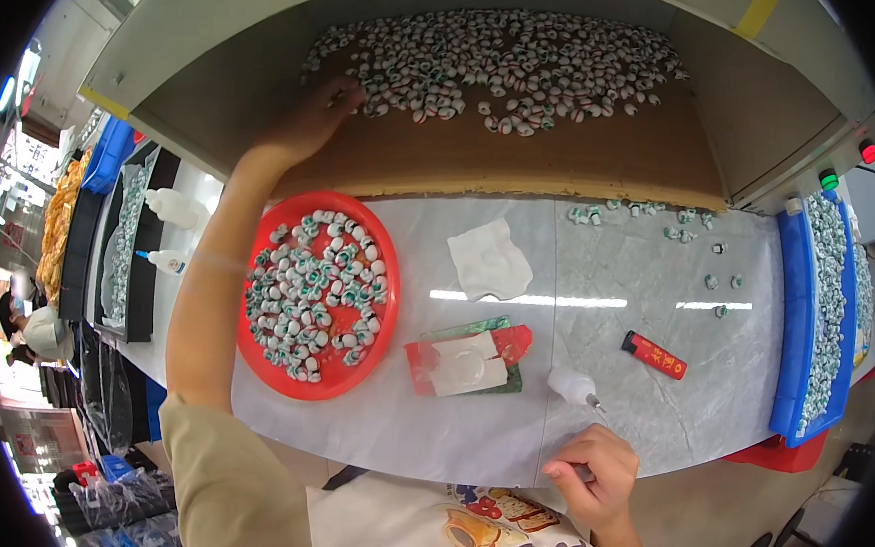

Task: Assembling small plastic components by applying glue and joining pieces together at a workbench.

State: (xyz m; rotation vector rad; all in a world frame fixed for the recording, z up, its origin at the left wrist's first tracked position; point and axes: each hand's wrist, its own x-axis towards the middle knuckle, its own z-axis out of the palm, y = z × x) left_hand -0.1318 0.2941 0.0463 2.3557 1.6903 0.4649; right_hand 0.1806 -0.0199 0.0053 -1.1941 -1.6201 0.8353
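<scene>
My left hand [320, 115] was stretched out to the upper middle of the frame, fingers curled down onto the left edge of the heap of small white-and-green pieces [505, 64] on the brown board [511, 164]. I could not tell whether any piece was pinched under the fingers. The heap lay to the right of that hand, its long axis running left to right across the top of the board, so my left hand was far nearer to it than my right.

My right hand [592, 470] sat at the lower middle by the table edge, closed narrow around something small and pale that I could not make out, just below a little white squeeze bottle [573, 387].

The pieces looked like tiny rounded caps, white with green marks, glossy. More of them filled the red round tray [262, 359] beneath my left forearm.
</scene>
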